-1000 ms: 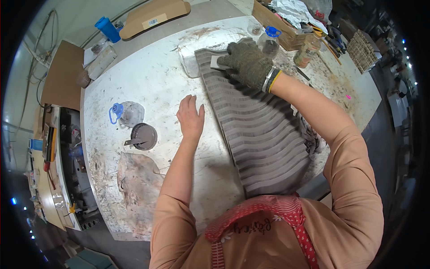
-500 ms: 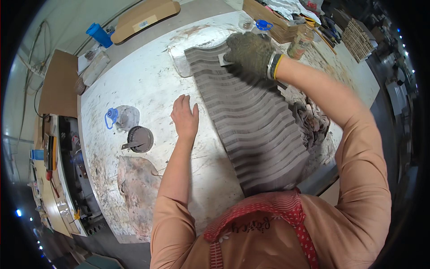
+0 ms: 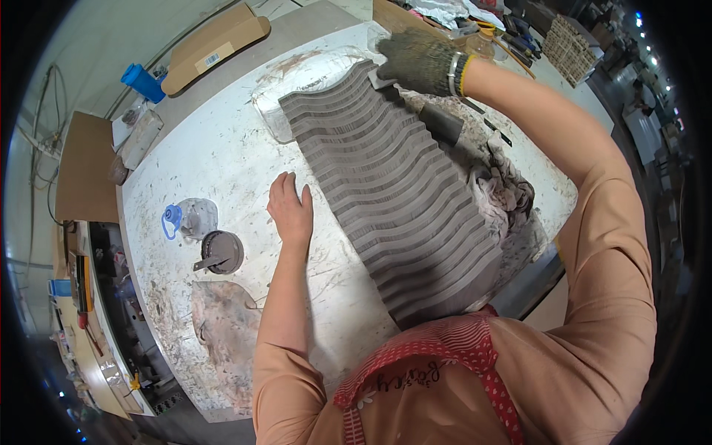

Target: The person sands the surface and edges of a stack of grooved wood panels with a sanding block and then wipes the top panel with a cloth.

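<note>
Saw the R hand [image 3: 421,63] at top ctr of the frame, in a dark work glove w/ a yellow-edged cuff. Its grip was clamped on a small pad [image 3: 381,81], held at the far right corner of the panel [image 3: 393,196]; couldn't tell how firmly it pressed. The panel, grey w/ wavy ridges running across, lay aslant from upper ctr to lower ctr, near end close by the person's red apron [image 3: 426,337].

L hand [image 3: 291,213], bare, lay palm down on the white, smudged surface [image 3: 256,163], abt mid-frame. That grip held nothing: fingers loosely apart, just beside the panel's left edge, not touching it.

Left of ctr stood a tin [image 3: 231,252] of grey stuff w/ a flat blade [image 3: 211,262] in it, handle over the rim, and a clear bottle [image 3: 200,216] w/ a blue cap [image 3: 171,219] just behind. A stained cloth [image 3: 222,319] lay lower left. Crumpled rag [image 3: 506,189] and a dark block [image 3: 443,124] sat along the panel's right side.

Upper left: blue cup [image 3: 143,83] nr a cardboard tray [image 3: 211,55]. Upper right: woven basket [image 3: 567,50].
</note>
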`<act>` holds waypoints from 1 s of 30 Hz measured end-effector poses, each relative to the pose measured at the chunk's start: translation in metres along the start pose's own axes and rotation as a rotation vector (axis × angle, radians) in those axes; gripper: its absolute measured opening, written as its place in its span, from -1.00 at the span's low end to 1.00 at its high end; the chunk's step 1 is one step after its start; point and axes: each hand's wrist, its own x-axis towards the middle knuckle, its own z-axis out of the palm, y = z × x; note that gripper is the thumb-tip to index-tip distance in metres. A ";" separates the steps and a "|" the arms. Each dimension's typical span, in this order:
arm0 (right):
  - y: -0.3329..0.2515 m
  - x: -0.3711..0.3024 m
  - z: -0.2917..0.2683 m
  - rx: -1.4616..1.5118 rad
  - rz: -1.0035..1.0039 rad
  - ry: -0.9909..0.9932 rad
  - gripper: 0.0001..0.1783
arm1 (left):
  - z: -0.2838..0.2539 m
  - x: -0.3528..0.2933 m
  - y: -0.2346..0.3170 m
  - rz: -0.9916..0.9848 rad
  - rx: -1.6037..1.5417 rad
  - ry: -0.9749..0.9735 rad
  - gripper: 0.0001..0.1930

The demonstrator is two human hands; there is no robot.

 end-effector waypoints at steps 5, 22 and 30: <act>0.018 -0.032 0.015 0.054 0.128 -0.003 -0.81 | 0.001 0.000 -0.001 0.016 0.004 0.015 -0.59; -0.063 0.047 -0.002 0.261 0.129 0.056 -0.69 | 0.002 -0.003 0.000 -0.077 0.014 -0.084 -0.52; -0.075 0.045 0.017 0.194 0.108 0.081 -0.80 | -0.001 -0.003 0.001 -0.069 0.017 -0.097 -0.53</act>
